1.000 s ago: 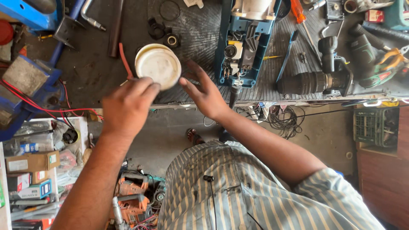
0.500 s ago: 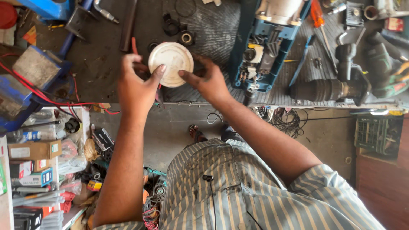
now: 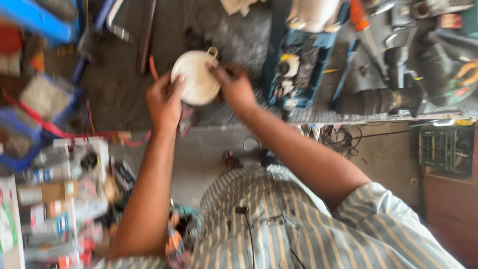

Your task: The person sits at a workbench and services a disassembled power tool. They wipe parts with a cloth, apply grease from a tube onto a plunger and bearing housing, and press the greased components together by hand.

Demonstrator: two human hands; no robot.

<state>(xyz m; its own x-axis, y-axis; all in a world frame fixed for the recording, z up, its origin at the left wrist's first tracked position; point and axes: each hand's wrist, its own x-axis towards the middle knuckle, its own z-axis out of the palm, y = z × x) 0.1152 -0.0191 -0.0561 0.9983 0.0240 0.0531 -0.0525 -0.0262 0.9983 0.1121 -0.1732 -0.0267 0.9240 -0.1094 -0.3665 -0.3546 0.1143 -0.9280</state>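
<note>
Cream-white round disc (image 3: 195, 77), a plastic-looking cap with a small metal loop on its upper edge, sits between the person's two hands just above the near edge of the dark, grimy bench (image 3: 119, 94). Around it, going from the biggest things down: the bench carries a blue-bodied power tool lying opened up (image 3: 294, 60) to the right of the disc, a black cylindrical tool body (image 3: 378, 99) further right, and a blue-framed clutter of parts at the far left, too blurred to tell apart. Below the bench edge stand shelves of small cardboard boxes and packets (image 3: 59, 199), and a tangle of black wire (image 3: 338, 137) hangs under the bench's right half.

The left hand (image 3: 163, 104) has its grip closed round the disc's left rim, fingers curled onto the edge. The right hand (image 3: 235, 88) pinches the upper right rim near the metal loop, thumb and fingertips pressed on it. The picture is smeared by motion, so the exact finger placement cannot be told.

As a judgement: both grips lie on the thin rim only, so the smooth disc could slip free and drop past the bench edge into the boxes below. A loose red wire (image 3: 152, 67) just beside the left hand could also snag.
</note>
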